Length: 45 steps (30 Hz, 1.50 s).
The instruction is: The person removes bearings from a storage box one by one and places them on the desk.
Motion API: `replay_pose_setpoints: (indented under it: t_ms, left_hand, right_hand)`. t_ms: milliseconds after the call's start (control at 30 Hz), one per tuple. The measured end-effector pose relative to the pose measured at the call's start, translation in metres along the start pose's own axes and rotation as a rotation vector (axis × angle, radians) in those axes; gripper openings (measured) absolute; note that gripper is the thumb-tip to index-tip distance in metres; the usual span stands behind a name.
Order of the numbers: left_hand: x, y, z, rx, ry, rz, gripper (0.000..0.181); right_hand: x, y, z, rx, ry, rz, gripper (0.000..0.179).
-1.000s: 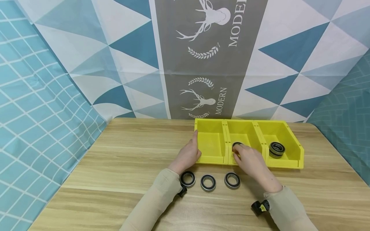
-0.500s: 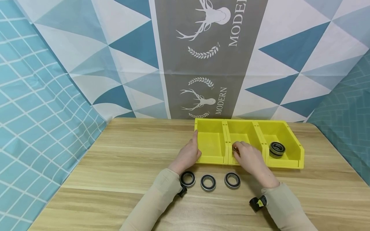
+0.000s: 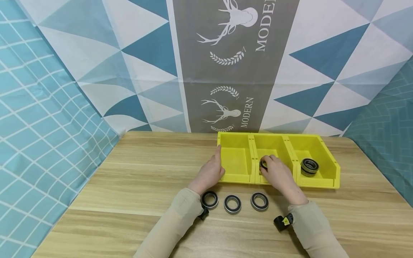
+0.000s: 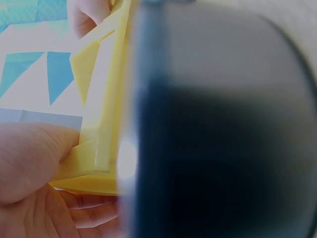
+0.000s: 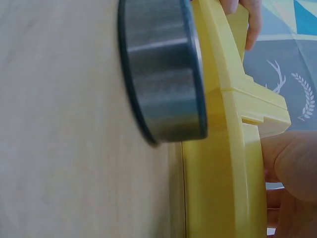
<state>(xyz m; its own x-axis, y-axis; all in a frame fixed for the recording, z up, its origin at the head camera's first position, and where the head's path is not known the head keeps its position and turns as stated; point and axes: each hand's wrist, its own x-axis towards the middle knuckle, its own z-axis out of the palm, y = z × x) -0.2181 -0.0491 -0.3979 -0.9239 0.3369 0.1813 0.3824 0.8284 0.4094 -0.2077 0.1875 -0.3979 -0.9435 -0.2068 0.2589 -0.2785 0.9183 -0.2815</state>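
My left hand grips the left front corner of the yellow parts bins; in the left wrist view its thumb lies over the edge with the fingers beneath. Inside the middle bin, my right hand pinches a black-sealed ball bearing, mostly covered by the fingers. The right wrist view shows this hand behind the bin's front wall, the bearing itself hidden. Three bearings lie flat in front of the bins: the left by my left wrist, a middle one and a right one.
Stacked bearings sit in the right-hand bin. Close to the right wrist camera looms one table bearing; another blurred one blocks much of the left wrist view. Behind the wooden table hangs a patterned backdrop.
My right hand stays in the middle bin while its wrist and forearm swing slightly left, and the bearing shifts a little in its fingers. My left hand keeps still on the bin corner.
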Motion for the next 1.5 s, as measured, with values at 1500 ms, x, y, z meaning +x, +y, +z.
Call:
replay_pose_setpoints:
  t_ms: [1500]
  left_hand:
    - [0.001,0.000,0.002,0.008,0.007,-0.006,0.077]
  right_hand:
    - [0.024,0.013,-0.001,-0.002,-0.231,0.061,0.053]
